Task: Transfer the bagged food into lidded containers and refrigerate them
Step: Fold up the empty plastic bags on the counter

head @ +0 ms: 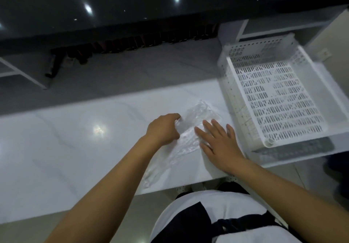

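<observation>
White counter, bag under both hands

Head camera looks steeply down, close over the counter.

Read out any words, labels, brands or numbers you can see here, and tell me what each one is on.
No readable text anywhere.
clear plastic bag: no print visible.
white perforated basket: only slots and holes, no label.
white marble-look counter: blank.
dark bottles under the black countertop: too dark and blurred to read.
</observation>
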Action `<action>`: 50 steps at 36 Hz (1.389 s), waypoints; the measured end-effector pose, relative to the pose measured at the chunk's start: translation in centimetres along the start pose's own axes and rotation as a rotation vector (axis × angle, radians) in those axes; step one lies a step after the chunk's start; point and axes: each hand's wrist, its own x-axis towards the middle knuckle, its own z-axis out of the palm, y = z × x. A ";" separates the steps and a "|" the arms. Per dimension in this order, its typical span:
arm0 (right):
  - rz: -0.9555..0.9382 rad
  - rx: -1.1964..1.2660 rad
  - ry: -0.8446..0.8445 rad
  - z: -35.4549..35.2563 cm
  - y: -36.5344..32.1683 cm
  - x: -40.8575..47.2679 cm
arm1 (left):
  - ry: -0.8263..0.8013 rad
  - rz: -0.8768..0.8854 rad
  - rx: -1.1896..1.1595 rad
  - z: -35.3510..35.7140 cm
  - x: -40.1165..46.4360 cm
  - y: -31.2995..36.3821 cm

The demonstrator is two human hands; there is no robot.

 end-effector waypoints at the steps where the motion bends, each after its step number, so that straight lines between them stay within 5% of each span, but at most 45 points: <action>1: -0.002 0.022 0.006 0.0 0.1 0.0 | 0.030 0.029 0.019 0.0 -0.3 0.3; 5: 0.027 0.388 0.075 -0.7 0.2 -0.2 | 0.146 0.191 0.194 1.3 -2.8 1.2; 9: 0.181 0.786 0.430 -1.9 -0.2 -1.4 | 0.097 0.230 0.311 4.4 -5.6 1.6; 12: 0.125 0.610 0.442 -2.6 -0.5 -1.8 | 0.050 0.178 0.293 6.2 -7.0 1.8; 18: 0.001 -0.088 -0.035 -3.5 0.1 -0.1 | 0.022 0.174 0.188 7.3 -8.3 1.7; 23: 0.015 -0.155 -0.104 -3.5 0.1 -1.4 | 0.090 0.114 0.079 6.8 -8.3 1.8; 28: 0.006 -0.152 0.035 -2.7 -0.6 -4.5 | 0.124 0.079 -0.039 7.1 -8.2 2.3; 32: -0.001 -0.056 0.138 -1.4 -1.4 -6.7 | 0.114 0.034 -0.319 7.1 -8.4 3.1; 37: 0.078 0.453 0.197 -2.1 -1.0 -9.3 | 0.155 -0.063 -1.037 7.1 -10.5 5.9; 42: 0.129 0.521 0.051 -5.6 2.1 -13.4 | 0.078 -0.088 -1.440 8.2 -13.1 11.3; 50: 0.296 0.707 0.207 -7.5 12.9 -23.1 | -0.162 0.116 -1.500 11.6 -15.9 23.3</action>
